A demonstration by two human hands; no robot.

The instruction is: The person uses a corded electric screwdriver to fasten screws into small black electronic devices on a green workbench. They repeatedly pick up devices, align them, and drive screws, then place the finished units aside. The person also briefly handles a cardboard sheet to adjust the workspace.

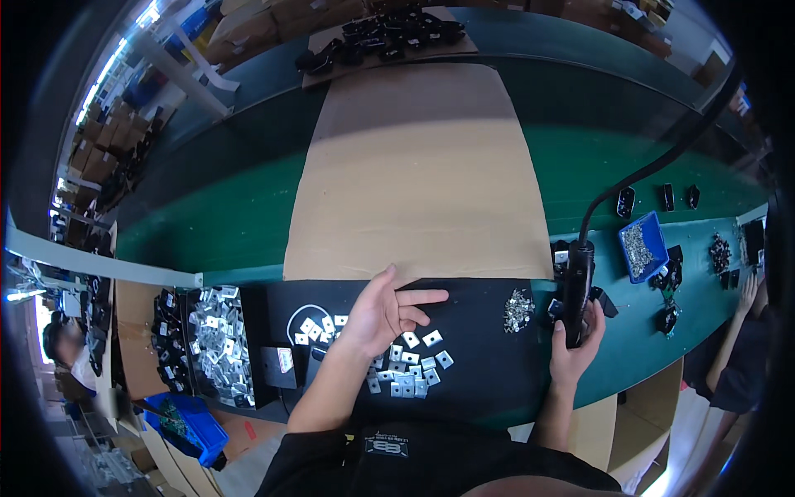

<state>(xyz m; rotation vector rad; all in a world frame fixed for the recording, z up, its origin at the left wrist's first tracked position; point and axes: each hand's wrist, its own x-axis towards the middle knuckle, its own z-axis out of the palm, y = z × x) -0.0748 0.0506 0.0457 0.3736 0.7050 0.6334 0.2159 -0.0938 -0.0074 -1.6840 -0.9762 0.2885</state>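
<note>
My left hand (377, 321) is open above the black work mat (472, 364), palm turned up and fingers spread, holding nothing. Below and beside it lie loose silver metal plates (406, 374), square with a hole in many of them. My right hand (577, 352) is wrapped round the lower part of a black electric screwdriver (578, 286), which stands upright on a thick black cable. Some small black and silver parts (561, 258) sit right behind the screwdriver, partly hidden by it. Between my hands, nearer the right, is a small heap of screws (519, 311).
A large cardboard sheet (422, 182) lies ahead, black parts (389, 35) heaped beyond it. At left stands a box of metal plates (222, 344), with a blue bin (207, 443) lower down. A blue screw bin (654, 240) is at right, near a co-worker's arm (725, 360).
</note>
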